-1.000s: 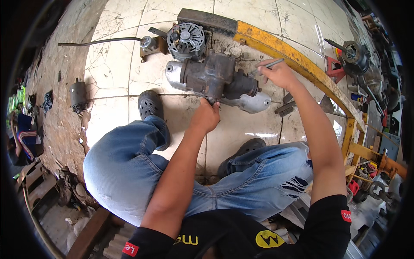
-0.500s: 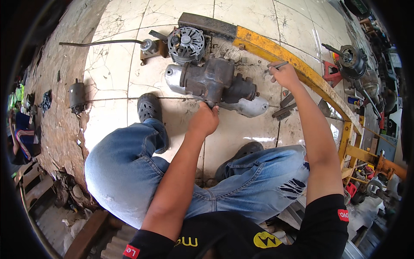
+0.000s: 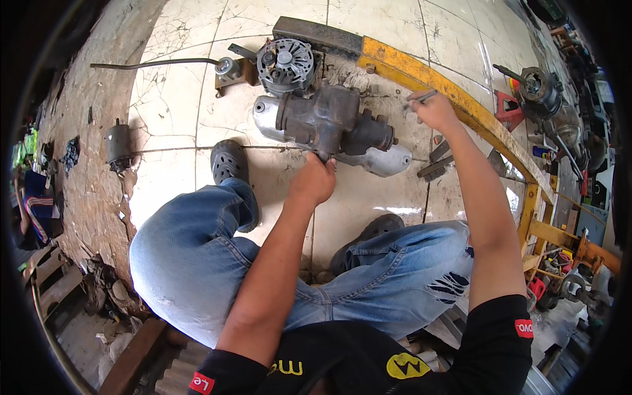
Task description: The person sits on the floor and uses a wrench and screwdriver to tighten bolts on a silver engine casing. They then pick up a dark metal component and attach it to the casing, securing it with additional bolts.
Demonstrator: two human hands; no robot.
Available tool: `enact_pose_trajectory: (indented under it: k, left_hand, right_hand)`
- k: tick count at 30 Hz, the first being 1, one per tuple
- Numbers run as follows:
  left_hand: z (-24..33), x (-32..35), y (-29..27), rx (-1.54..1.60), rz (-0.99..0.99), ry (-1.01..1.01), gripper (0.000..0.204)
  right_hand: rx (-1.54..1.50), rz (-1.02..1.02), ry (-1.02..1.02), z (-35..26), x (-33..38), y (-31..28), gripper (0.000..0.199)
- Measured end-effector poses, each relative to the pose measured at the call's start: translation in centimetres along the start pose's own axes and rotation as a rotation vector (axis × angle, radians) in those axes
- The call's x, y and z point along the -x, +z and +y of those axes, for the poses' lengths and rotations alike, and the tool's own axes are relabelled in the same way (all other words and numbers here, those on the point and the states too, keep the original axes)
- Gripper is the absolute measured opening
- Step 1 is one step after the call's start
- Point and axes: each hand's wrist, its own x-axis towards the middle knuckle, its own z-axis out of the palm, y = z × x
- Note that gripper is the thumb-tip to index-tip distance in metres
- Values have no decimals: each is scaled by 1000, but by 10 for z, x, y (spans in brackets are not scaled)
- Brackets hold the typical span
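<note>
Head view: since a second ago my right hand has moved from the gearbox's right end up toward the yellow beam, and it now pinches a thin metal tool between thumb and fingers, clear of the gearbox. My left hand has stayed put, fingers curled shut around the stub shaft on the gearbox's near side. The gearbox lies on its side on the tiles, resting over a silver cover, just in front of an alternator.

I see a cracked white tile floor, rough dirt and stone to the left, and cluttered workshop parts along the right. A small motor sits at the tile edge on the left, well apart.

My black shoe is near the gearbox's left end; both knees crowd the near side. The beam fences the far and right sides, so the free floor is to the left of the gearbox
</note>
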Motion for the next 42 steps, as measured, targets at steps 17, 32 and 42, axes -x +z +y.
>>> enact_pose_trajectory:
  k: [17,32,42]
  left_hand:
    - [4,-1,-2,12,17,12,46]
    - [4,-1,-2,-41,26,39,49]
    - [-6,-4,0,-76,58,66,50]
  right_hand:
    - [255,218,-114,9,5,-15,25]
    - [525,-78,83,160,98,10,41]
    - [565,-169,310,182,113,106,31]
